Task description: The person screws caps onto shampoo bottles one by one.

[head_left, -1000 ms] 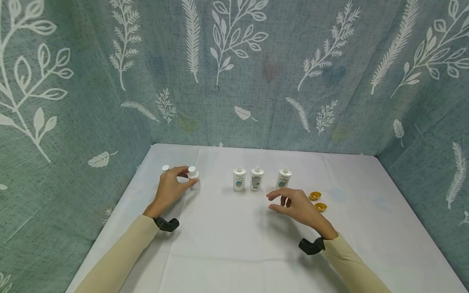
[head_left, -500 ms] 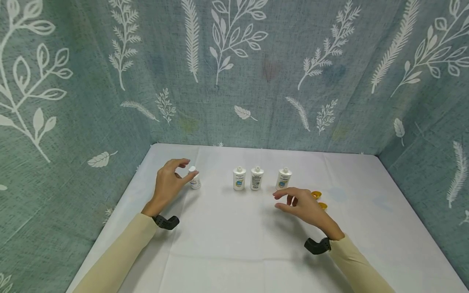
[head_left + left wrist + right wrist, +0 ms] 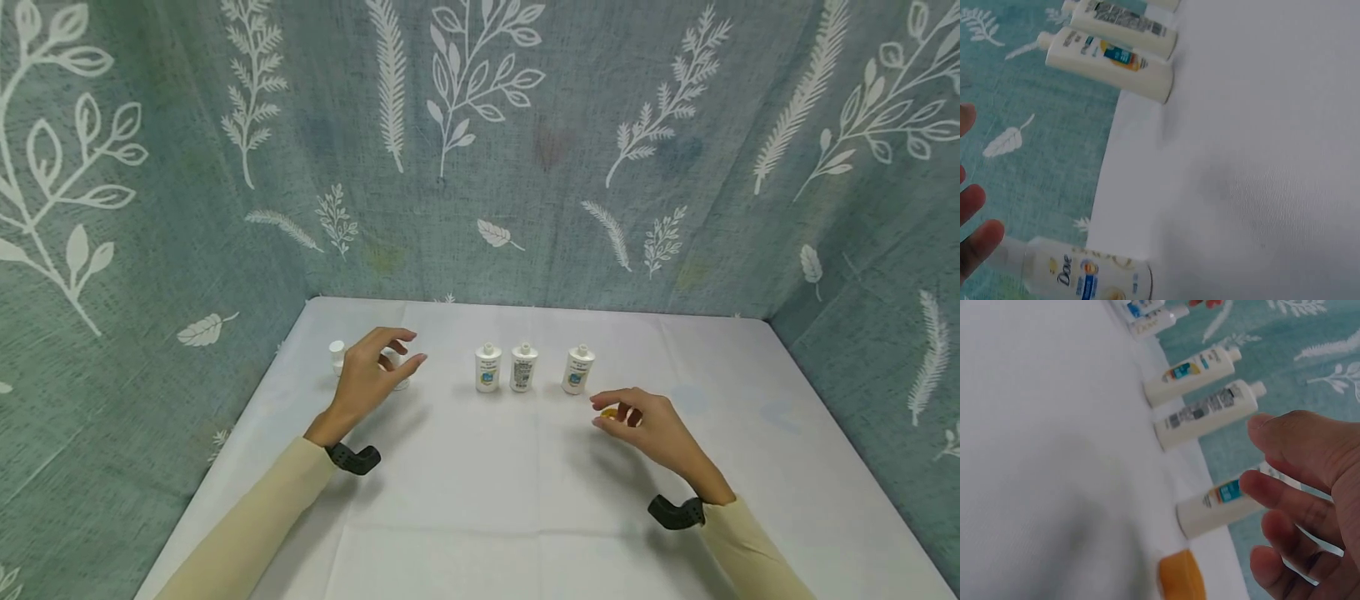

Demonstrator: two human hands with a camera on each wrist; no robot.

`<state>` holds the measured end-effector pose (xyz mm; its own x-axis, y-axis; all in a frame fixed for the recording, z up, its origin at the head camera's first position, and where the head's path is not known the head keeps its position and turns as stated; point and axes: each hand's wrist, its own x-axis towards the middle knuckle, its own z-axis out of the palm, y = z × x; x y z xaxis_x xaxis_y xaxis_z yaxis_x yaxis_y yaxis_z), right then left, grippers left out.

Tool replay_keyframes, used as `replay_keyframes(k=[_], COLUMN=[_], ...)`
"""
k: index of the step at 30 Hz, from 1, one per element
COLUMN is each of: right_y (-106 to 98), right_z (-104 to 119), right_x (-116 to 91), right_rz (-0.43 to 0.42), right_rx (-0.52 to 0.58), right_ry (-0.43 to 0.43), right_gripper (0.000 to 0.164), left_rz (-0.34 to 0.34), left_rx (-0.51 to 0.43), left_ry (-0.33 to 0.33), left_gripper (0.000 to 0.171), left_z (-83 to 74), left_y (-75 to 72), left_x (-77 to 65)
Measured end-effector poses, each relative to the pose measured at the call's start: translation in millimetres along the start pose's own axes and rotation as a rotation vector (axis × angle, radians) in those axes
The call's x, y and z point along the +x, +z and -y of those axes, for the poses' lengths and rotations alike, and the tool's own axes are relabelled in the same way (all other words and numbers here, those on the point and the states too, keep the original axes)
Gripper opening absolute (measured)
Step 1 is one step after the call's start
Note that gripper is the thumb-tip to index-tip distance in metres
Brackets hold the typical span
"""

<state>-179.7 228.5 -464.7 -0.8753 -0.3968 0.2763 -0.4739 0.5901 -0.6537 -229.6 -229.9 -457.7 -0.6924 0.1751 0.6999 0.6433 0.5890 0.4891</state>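
My left hand (image 3: 375, 371), fingers spread, hovers in front of a white Dove bottle (image 3: 1094, 275) and mostly hides it in the head view. In the left wrist view a fingertip overlaps the bottle's white cap. To the right, my right hand (image 3: 648, 423) hangs over the table with thumb and fingers loosely bent and apart. Between them in the head view shows a yellow cap-like piece (image 3: 609, 413); the right wrist view has this orange-yellow piece (image 3: 1182, 576) on the cloth below the fingers. Nearest it stands a white bottle with a bare neck (image 3: 577, 370).
Two more uncapped white bottles stand upright mid-table: one with its coloured label forward (image 3: 487, 368), one with its printed back forward (image 3: 523, 368). Another white-capped bottle (image 3: 337, 354) stands at the far left. A leaf-patterned cloth (image 3: 450, 208) walls the white table (image 3: 465, 483).
My left hand has moved right across the Dove bottle, exposing the far-left bottle. My right hand has shifted right, now covering two yellow pieces and uncovering another between thumb and fingers.
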Motion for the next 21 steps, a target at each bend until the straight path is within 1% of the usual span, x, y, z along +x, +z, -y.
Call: replay_keyframes(k=[3,6,9,12,15,21], right_y=[-4.4,-8.4,-11.8,-14.9,-18.2,-27.0], right_z=[-6.4,-12.5,-18.8,-24.8,-29.9,-38.6], right_x=[-7.5,-14.4,-20.0,-25.4,-31.0,-40.6], right_rz=[-0.021,-0.039,-0.055,-0.071,-0.097,-0.134], right_rx=[-0.014,-0.033,-0.045,-0.061,-0.088,-0.143], right_ry=[0.022,0.038,0.049,0.062,0.073,0.093], right_gripper=[0.029,0.030,0.029,0.028,0.028,0.029], left_rz=[0.021,0.071,0.129,0.180,0.218,0.270], left_rx=[-0.012,-0.020,-0.041,-0.054,-0.075,-0.119], left_ry=[0.021,0.022,-0.008,-0.052,-0.084,-0.139], left_gripper=[0.039,0.039,0.040,0.043,0.046,0.049], left_z=[-4.4,-8.2,-11.3,-11.6,-11.4,-12.4], left_y=[7.0,14.6,21.9,29.1,35.8,47.4], left_x=[1.0,1.1,0.4,-1.2,-1.9,-2.0])
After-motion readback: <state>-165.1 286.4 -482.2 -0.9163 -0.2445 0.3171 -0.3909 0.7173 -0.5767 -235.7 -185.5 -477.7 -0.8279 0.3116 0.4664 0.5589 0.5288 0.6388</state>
